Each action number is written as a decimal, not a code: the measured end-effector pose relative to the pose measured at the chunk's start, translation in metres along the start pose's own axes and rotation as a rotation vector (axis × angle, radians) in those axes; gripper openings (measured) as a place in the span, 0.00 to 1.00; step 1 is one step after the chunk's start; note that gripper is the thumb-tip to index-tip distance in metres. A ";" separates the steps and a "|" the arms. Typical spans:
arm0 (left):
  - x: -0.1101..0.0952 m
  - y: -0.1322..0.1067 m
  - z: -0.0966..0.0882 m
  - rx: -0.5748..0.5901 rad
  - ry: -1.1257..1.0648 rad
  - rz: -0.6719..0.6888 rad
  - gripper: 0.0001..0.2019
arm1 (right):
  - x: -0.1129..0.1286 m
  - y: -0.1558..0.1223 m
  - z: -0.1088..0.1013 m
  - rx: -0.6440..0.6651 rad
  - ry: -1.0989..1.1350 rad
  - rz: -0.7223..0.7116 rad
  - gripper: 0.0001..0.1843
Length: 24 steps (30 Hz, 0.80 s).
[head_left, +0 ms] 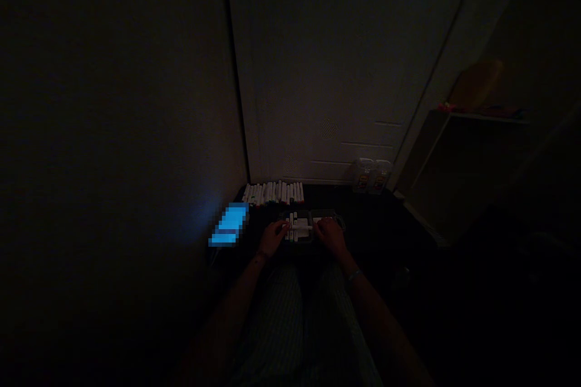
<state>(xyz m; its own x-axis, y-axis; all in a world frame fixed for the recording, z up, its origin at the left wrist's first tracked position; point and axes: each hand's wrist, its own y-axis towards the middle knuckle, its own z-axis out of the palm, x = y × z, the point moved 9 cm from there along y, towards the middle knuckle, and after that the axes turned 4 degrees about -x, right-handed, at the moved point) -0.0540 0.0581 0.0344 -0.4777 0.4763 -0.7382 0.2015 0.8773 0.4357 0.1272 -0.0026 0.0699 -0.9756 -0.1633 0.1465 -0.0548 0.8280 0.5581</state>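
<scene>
The light is very dim. A white marker [303, 227] lies crosswise above an open clear plastic case [310, 236]. My left hand [273, 237] is closed on the marker's left end, thumb and fingers pinched together. Close to its other end, my right hand [332, 233] has curled fingers over the case's right half; whether they touch the marker or hold something else is hidden. Several white markers [292, 234] stand side by side in the case's left half, beneath the crosswise one.
A long row of white markers [272, 193] lies along the wall behind the case. Two clear plastic cases [372, 176] with labels stand upright at the back right. A glowing blurred screen [229, 225] is at the left. A shelf [483, 116] bearing objects juts out at right.
</scene>
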 end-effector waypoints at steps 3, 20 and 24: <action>0.002 0.001 -0.001 -0.022 -0.004 -0.001 0.17 | 0.001 0.000 0.000 -0.006 0.004 -0.013 0.18; -0.006 -0.001 -0.003 -0.003 -0.009 -0.014 0.16 | 0.001 0.000 -0.001 -0.002 -0.002 -0.001 0.18; -0.004 0.000 -0.003 -0.013 -0.031 -0.018 0.15 | 0.001 0.000 -0.001 0.007 -0.001 -0.004 0.18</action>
<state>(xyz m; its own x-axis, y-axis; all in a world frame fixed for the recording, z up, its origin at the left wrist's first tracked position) -0.0543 0.0557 0.0390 -0.4544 0.4621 -0.7616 0.1818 0.8850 0.4286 0.1261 -0.0032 0.0705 -0.9756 -0.1664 0.1432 -0.0604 0.8307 0.5534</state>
